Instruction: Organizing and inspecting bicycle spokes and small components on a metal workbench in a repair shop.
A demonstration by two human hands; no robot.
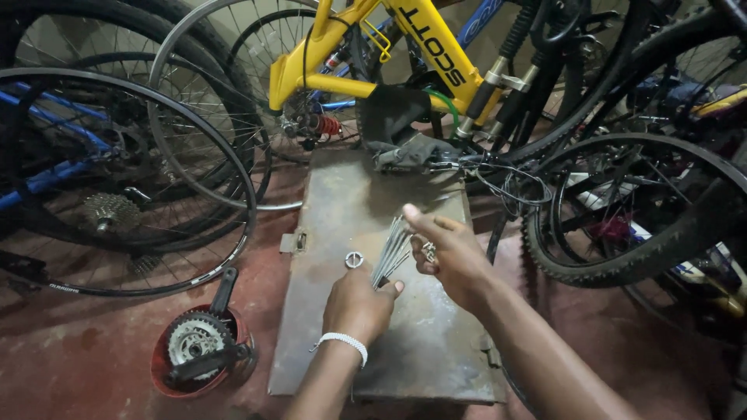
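Sitting w/ a red bowl point(159, 365) of gears on the left, my left hand point(356, 307) is closed tight round a bunch of thin spokes point(391, 250) over the metal box point(342, 210). Right hand point(451, 253) pinches their tops, tire point(622, 264) on the right.

1. We see a yellow bicycle frame point(342, 74) with black lettering
2. Our left hand point(356, 307) holds silver-grey spokes point(391, 249); a white beaded bracelet point(342, 342) circles that wrist
3. The metal box point(350, 210) is rusty brown-grey
4. The bowl point(163, 373) is red on a dark red floor point(78, 350)
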